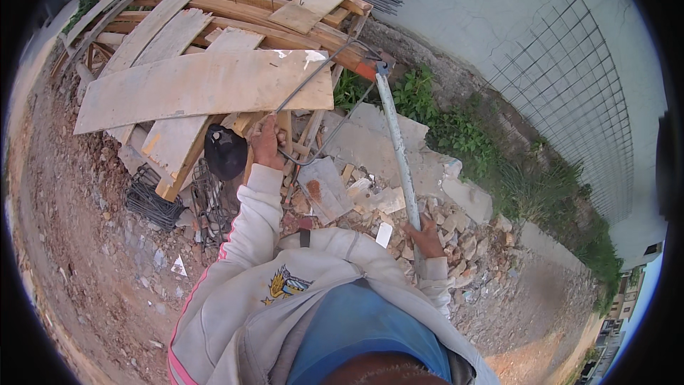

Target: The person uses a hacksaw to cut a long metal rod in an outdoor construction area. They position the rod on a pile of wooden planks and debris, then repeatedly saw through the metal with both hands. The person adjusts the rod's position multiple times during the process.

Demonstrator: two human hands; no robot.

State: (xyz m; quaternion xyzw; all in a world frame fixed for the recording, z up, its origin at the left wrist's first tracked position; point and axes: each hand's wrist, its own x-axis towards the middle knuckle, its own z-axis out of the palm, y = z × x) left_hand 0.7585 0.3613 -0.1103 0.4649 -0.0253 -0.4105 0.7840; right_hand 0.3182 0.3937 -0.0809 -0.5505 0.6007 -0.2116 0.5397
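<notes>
My left hand (267,144) is closed on a bent steel rebar stirrup (313,76), a thin dark rod shaped into a long rectangle-like loop. Its far end reaches the metal head of a bending lever. The lever is a long whitish pipe (399,150), and my right hand (426,239) is wrapped round its lower part. At the pipe's top, the head meets a timber beam end with an orange-red patch (365,70). A pale plywood board (206,89) lies on the wood pile, just beyond my left hand.
A black cap-like object (225,153) hangs near my left forearm. Below it lie bundles of dark wire or bent rods (152,196). Broken bricks and rubble (459,239) cover the ground by my right hand. Steel mesh (570,93) leans on the wall at right, above green weeds (470,139).
</notes>
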